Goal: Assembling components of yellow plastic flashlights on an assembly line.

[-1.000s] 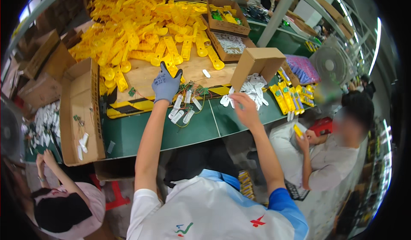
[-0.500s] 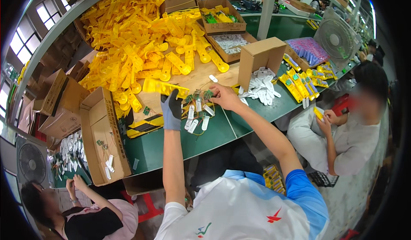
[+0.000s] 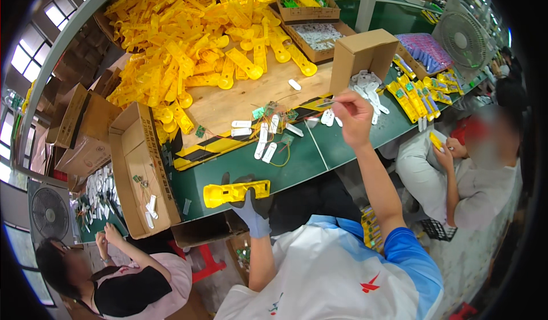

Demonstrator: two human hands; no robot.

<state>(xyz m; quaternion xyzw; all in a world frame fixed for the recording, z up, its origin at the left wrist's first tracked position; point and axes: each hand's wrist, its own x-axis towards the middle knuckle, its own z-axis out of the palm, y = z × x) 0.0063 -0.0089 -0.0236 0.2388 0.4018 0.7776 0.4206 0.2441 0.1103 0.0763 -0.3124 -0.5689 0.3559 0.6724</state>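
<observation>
My left hand [image 3: 252,213], in a grey and black glove, grips a yellow plastic housing [image 3: 228,194] at the near table edge, its hollow side facing up. Further right, above the striped edge, my bare right hand [image 3: 355,119] is closed in a pinch. Something thin seems to stick out from its fingertips, too small to name. A few white plastic pieces [image 3: 327,117] lie just beside that hand. Between the hands, green circuit boards [image 3: 259,113] with thin wires are spread among white oblong pieces [image 3: 261,150].
A large heap of yellow housings [image 3: 171,52] covers the far left. An upright cardboard box [image 3: 361,57] stands beside a white pile [image 3: 368,92]. Finished-looking yellow units [image 3: 406,98] lie right. An open carton [image 3: 134,171] is at left. One person sits on each side.
My left hand has drawn the yellow housing toward me, and its hollow side now shows. My right hand has left the circuit boards and moved right, close to the white pieces.
</observation>
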